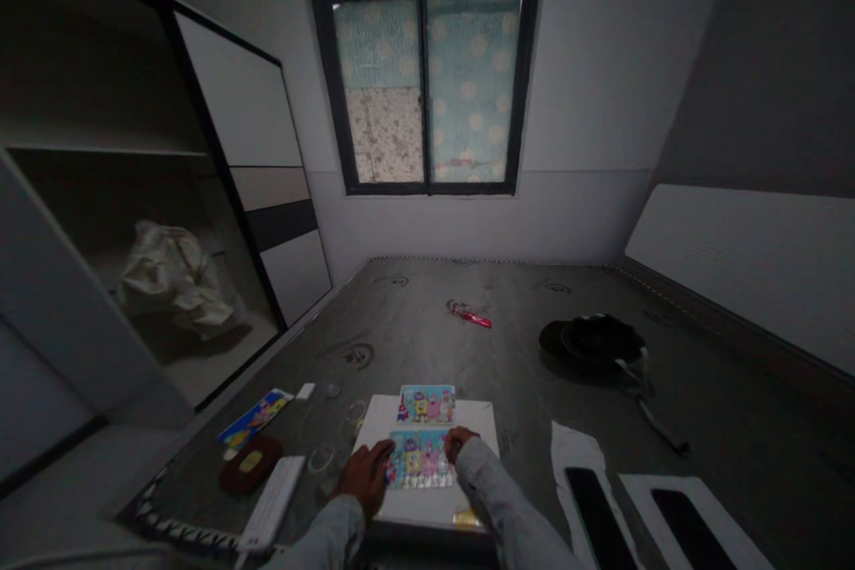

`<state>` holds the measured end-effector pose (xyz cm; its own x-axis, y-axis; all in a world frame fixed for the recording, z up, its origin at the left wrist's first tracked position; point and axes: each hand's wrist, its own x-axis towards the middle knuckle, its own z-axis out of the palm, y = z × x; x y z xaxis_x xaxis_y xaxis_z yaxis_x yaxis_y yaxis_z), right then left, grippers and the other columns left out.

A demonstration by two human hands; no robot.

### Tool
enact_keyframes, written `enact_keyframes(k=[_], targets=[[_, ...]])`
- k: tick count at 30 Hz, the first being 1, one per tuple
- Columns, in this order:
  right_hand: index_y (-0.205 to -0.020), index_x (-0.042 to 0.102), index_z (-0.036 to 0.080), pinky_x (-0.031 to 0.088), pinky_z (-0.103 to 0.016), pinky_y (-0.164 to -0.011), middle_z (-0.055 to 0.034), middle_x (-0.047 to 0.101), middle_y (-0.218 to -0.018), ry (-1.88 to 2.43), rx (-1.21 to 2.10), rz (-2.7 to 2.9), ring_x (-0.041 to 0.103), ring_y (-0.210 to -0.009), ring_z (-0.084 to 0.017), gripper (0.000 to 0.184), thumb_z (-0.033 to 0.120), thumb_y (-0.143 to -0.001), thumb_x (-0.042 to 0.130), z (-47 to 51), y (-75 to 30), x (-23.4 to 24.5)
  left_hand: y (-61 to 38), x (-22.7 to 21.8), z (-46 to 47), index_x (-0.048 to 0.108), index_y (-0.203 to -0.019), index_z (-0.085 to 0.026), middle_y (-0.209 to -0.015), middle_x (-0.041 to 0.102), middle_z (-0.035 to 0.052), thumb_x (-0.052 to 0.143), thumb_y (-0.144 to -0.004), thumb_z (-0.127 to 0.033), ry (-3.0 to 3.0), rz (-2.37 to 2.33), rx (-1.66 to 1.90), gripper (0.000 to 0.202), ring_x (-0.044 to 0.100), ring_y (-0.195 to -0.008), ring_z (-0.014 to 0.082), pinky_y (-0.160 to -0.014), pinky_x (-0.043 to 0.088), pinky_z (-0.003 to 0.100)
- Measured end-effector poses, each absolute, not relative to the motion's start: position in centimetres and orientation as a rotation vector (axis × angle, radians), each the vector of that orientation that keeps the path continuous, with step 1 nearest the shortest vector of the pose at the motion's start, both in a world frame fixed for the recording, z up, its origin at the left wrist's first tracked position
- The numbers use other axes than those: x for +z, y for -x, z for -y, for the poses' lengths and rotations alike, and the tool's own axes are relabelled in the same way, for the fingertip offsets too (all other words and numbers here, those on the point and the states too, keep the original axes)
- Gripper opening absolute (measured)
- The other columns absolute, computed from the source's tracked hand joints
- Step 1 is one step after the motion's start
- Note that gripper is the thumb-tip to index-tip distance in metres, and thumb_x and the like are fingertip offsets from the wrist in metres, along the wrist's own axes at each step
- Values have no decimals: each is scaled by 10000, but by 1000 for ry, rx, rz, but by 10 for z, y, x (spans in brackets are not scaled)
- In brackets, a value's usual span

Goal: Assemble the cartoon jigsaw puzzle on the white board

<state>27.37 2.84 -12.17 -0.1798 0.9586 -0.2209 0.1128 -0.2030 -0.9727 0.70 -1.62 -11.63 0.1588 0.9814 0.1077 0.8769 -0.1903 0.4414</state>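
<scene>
A colourful cartoon jigsaw picture (420, 459) lies on a white board (477, 420) near the front edge of a grey patterned surface (468, 347). A matching picture card (427, 403) lies just beyond it. My left hand (365, 476) rests on the puzzle's left edge, fingers curled down onto it. My right hand (460, 443) presses on the puzzle's upper right corner, fingers bent. Grey sleeves cover both arms. Whether either hand pinches a piece is too dark to tell.
A cartoon card (255, 418), a dark red case (251, 463) and a white box (273, 500) lie left of the board. Right of it lie two dark phones on white paper (598, 508) (688, 527). Farther back are a black hat (593, 340) and a red wrapper (471, 314). An open cabinet stands left.
</scene>
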Motion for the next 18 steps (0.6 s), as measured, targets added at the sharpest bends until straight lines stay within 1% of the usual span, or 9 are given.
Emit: enact_keyframes(k=[3, 5, 8, 10, 11, 18], targets=[[-1217, 596, 171, 547, -409, -821, -77, 609, -1224, 1406, 1486, 1285, 621, -1007, -221, 376, 391, -912, 607, -26, -275, -122, -11, -112, 17, 620, -1278, -262, -1035, 666, 67, 436, -896, -202, -2166, -1771, 520, 428, 627, -992, 203, -936, 468, 326], [-1228, 587, 176, 543, -421, -838, -83, 603, -1233, 1425, 1491, 1267, 618, -1019, -219, 377, 389, -917, 602, -22, -277, -123, -13, -108, 19, 611, -1284, -258, -1006, 655, 70, 434, -917, -201, -2163, -1776, 504, 411, 624, -979, 197, -931, 465, 330], [-1225, 594, 179, 539, -427, -853, -75, 599, -1243, 1418, 1483, 1251, 611, -1041, -236, 379, 394, -913, 606, -18, -281, -126, -15, -105, 23, 588, -1290, -243, -1044, 649, 73, 441, -959, -243, -2168, -1763, 478, 363, 611, -1002, 182, -950, 462, 344], [-1226, 590, 189, 537, -427, -860, -82, 599, -1244, 1414, 1481, 1252, 612, -1035, -221, 363, 391, -926, 588, -18, -285, -128, -16, -103, 24, 568, -1277, -188, -1090, 645, 75, 490, -966, -333, -2172, -1755, 456, 352, 609, -1016, 200, -944, 480, 423], [-1234, 580, 175, 540, -431, -850, -85, 602, -1231, 1416, 1479, 1256, 617, -1026, -220, 379, 387, -921, 598, -18, -287, -128, -16, -102, 24, 569, -1262, -181, -1122, 640, 77, 515, -958, -374, -2174, -1748, 444, 364, 612, -1014, 202, -933, 492, 440], [-1213, 592, 169, 546, -417, -830, -77, 613, -1204, 1401, 1352, 1352, 623, -1002, -216, 367, 387, -917, 603, -20, -300, -127, -18, -98, 25, 580, -1236, -181, -1203, 620, 90, 548, -945, -380, -2189, -1730, 411, 354, 617, -1028, 202, -908, 527, 437]])
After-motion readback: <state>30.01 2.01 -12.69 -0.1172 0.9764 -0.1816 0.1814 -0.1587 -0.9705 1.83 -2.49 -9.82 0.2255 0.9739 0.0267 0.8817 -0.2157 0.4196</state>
